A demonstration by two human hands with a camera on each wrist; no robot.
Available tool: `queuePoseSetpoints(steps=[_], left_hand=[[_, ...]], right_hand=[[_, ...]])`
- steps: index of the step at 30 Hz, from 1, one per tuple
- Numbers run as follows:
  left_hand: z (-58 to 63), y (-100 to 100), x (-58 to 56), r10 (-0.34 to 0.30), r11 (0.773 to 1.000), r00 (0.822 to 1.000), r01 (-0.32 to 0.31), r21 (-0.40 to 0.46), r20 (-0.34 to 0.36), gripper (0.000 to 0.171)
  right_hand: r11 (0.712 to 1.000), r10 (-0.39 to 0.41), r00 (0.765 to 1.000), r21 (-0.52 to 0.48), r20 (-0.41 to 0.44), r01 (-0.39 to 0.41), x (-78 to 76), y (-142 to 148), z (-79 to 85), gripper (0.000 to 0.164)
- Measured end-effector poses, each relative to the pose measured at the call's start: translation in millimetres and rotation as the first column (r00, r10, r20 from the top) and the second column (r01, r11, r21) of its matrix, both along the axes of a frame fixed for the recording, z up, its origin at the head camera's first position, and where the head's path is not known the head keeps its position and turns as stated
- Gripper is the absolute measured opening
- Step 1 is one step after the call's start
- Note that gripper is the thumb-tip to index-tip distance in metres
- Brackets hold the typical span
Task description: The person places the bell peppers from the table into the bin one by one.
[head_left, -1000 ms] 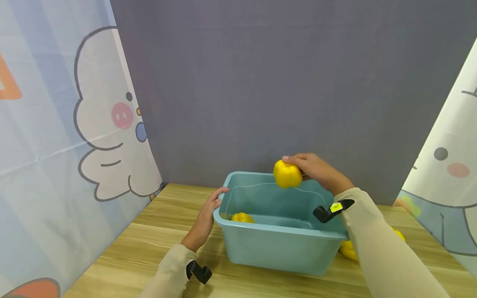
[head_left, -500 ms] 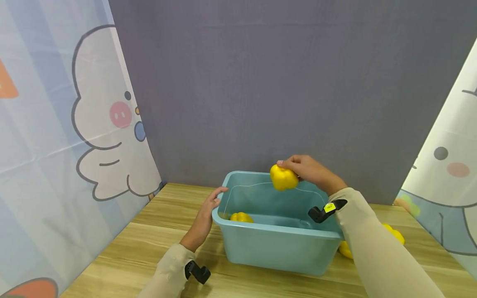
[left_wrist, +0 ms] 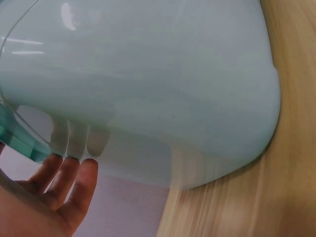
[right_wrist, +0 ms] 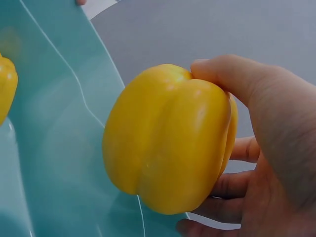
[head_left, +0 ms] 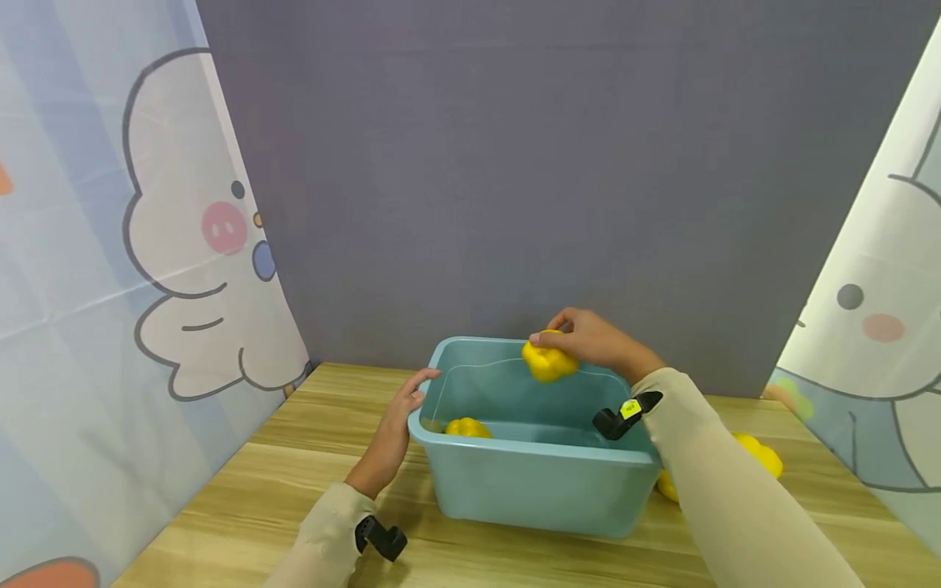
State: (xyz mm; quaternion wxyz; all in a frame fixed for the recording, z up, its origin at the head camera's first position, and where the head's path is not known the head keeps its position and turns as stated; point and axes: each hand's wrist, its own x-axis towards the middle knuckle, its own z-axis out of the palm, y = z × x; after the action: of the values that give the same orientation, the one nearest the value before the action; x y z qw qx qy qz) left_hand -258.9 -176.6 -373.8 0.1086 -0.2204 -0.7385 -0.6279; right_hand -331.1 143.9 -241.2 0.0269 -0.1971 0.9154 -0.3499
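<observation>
High in the bin's opening, my right hand (head_left: 599, 339) holds a yellow bell pepper (head_left: 546, 364) between thumb and fingers. The right wrist view shows this pepper (right_wrist: 168, 143) with the thumb on top and the fingers behind it. Beneath it stands a blue-green plastic bin (head_left: 544, 494). My left hand (head_left: 391, 433) rests at the bin's left rim; in the left wrist view its fingertips (left_wrist: 88, 170) touch the outer wall (left_wrist: 148, 74), fingers nearly straight. Another yellow bell pepper (head_left: 468, 428) lies inside at the left end, partly hidden by the front rim.
To the right of the bin, two more yellow peppers lie on the wooden table (head_left: 243, 490): one pepper (head_left: 760, 457) behind my right sleeve, another pepper (head_left: 666, 487) mostly hidden. A grey backdrop (head_left: 515, 180) rises behind, with cartoon-printed cloths (head_left: 66, 245) at the sides.
My right hand has moved left and slightly down with the pepper, which has tilted. The left hand stays at the rim. The view has shifted a little to the right.
</observation>
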Motion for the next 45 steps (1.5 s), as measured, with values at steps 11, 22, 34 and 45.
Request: queuePoseSetpoints(steps=[11, 22, 34, 45], left_hand=[[-1.4, -0.5, 0.1, -0.002, 1.000, 1.000, 0.002, -0.005, -0.003, 0.054], [-0.2, 0.7, 1.5, 0.008, 1.000, 1.000, -0.008, -0.005, -0.008, 0.054], [-3.4, -0.3, -1.9, -0.003, 1.000, 0.999, 0.003, 0.000, -0.044, 0.053], [-3.5, -1.3, -2.1, -0.009, 1.000, 0.999, 0.010, 0.005, -0.035, 0.053]], right_hand=[[0.999, 0.028, 0.999, 0.024, -0.045, -0.027, 0.2, -6.0, -1.6, 0.058], [0.997, 0.065, 0.996, 0.045, -0.062, -0.062, -0.6, -5.8, -4.0, 0.054], [0.992, 0.103, 0.994, 0.074, -0.028, -0.100, -1.3, -4.3, -6.8, 0.055], [0.991, 0.106, 0.994, 0.080, -0.019, -0.104, -2.0, -4.7, -8.1, 0.055]])
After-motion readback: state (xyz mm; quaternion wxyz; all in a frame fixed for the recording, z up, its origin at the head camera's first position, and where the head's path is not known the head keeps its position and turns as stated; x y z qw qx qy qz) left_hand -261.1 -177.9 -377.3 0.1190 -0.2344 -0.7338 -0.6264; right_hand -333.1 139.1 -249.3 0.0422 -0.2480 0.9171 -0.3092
